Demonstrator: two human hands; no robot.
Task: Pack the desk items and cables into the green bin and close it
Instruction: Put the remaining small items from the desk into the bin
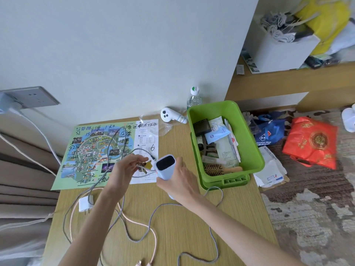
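The green bin point(251, 150) stands open on the right of the wooden desk point(182, 227), on top of what looks like its green lid point(226, 182). Inside lie a hairbrush, wipe packets, a black box and small bottles. My right hand point(178, 179) grips a pale blue power bank point(165, 167) with a dark end, just left of the bin. My left hand point(126, 167) pinches a grey cable point(113, 143) near its plug, over a small bunch of keys point(143, 167). A pink cable point(151, 233) and a white charger point(84, 205) lie on the desk.
A colourful map point(86, 154) and a printed sheet point(151, 135) lie at the desk's back left. A white handheld device point(172, 116) and a water bottle point(194, 98) stand by the wall. Blue and red bags point(311, 143) lie on the carpet at right. A wall socket point(32, 96) holds plugs.
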